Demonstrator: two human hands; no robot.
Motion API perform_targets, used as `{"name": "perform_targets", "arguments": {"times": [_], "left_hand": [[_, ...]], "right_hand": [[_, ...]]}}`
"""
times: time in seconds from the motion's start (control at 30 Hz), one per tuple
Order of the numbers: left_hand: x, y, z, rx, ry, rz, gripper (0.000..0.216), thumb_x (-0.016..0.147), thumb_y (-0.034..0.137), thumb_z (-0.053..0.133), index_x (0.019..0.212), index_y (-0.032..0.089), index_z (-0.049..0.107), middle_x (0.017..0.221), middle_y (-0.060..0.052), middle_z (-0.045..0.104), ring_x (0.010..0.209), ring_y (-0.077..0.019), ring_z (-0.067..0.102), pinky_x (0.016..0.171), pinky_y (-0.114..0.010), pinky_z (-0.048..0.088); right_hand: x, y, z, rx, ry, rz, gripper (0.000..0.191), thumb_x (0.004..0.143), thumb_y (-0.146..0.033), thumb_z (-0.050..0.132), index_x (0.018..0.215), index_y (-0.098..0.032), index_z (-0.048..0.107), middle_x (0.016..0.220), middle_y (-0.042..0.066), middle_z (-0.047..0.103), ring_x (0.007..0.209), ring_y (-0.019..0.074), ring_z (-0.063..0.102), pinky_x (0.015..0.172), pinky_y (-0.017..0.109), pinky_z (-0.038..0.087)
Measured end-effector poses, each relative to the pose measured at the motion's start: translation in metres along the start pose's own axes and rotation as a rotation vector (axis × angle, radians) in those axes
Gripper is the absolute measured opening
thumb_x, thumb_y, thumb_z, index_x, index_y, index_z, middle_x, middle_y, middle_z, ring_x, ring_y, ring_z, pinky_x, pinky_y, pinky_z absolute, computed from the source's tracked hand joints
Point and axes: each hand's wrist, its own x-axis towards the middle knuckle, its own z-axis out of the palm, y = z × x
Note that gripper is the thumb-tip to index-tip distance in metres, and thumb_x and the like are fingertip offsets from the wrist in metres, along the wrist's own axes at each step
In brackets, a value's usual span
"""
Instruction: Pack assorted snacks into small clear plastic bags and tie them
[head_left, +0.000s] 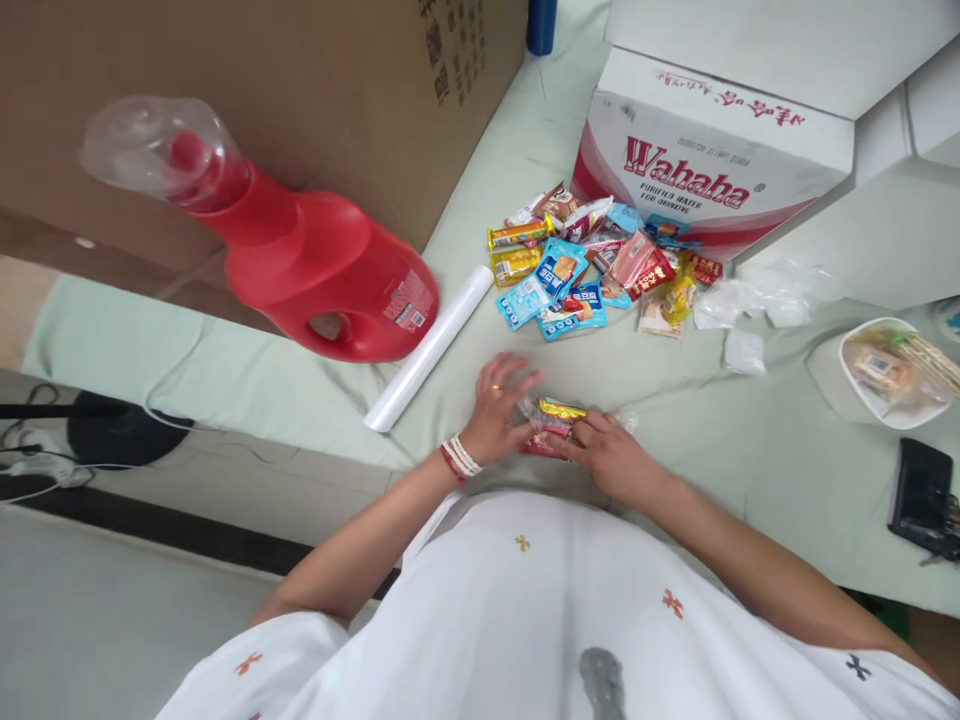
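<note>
Close to my body lies a small bundle of snack packets [561, 411], gold on top and red below, with clear plastic film showing at its sides. My right hand [613, 455] grips the bundle from the right, fingers curled over it and thumb across its front. On the other side, my left hand [496, 412] has its fingers spread, with the thumb at the bundle's left edge by the film. Beyond both hands is a heap of wrapped snacks [559, 268] in blue, yellow and red packets. A white roll [429, 350], perhaps plastic film, lies left of the heap.
A red jug [330, 265] stands at the left by a large brown carton [300, 60]. Behind the heap is a white Wahaba-printed box [712, 150]. At right are crumpled clear plastic [765, 295], a white container [836, 375] with snacks, and a black phone [921, 490] beside keys.
</note>
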Motion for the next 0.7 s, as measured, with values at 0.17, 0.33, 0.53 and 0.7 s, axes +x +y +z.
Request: {"name": "perform_targets", "arguments": {"times": [0.17,0.33,0.53,0.7], "left_hand": [[-0.014,-0.016,-0.039,-0.081,-0.357,0.190,0.023,0.077,0.016,0.053,0.076,0.028,0.072,0.090,-0.005,0.074,0.111,-0.0262,0.062,0.108,-0.051,0.037],[-0.044,-0.015,-0.034,-0.017,-0.209,0.033,0.030,0.089,0.025,0.047,0.107,0.021,0.070,0.095,-0.008,0.070,0.096,-0.0251,0.064,0.098,-0.047,0.042],[-0.043,0.005,-0.011,0.297,0.070,-0.322,0.034,0.084,0.043,0.069,0.111,0.022,0.074,0.120,-0.016,0.060,0.117,-0.0366,0.051,0.096,-0.052,0.042],[-0.042,0.030,-0.025,-0.006,-0.016,-0.358,0.015,0.087,0.027,0.058,0.074,0.020,0.062,0.079,-0.003,0.060,0.075,-0.0185,0.059,0.071,-0.031,0.046]], "right_hand": [[0.002,0.004,0.001,0.025,0.025,0.013,0.057,0.095,-0.009,0.053,0.148,-0.031,0.057,0.095,0.009,0.060,0.094,0.0245,0.047,0.080,0.036,0.035],[-0.004,0.003,-0.002,0.118,0.064,-0.024,0.047,0.101,-0.031,0.056,0.148,-0.034,0.056,0.099,0.009,0.059,0.099,0.0252,0.046,0.087,0.037,0.036],[-0.005,0.000,0.000,0.164,0.121,0.008,0.039,0.103,-0.038,0.054,0.140,-0.032,0.064,0.098,0.009,0.060,0.097,0.0239,0.046,0.088,0.038,0.037],[-0.001,0.004,0.004,0.175,0.111,0.015,0.039,0.103,-0.031,0.055,0.140,-0.035,0.065,0.093,0.008,0.060,0.094,0.0233,0.045,0.085,0.037,0.037]]}}
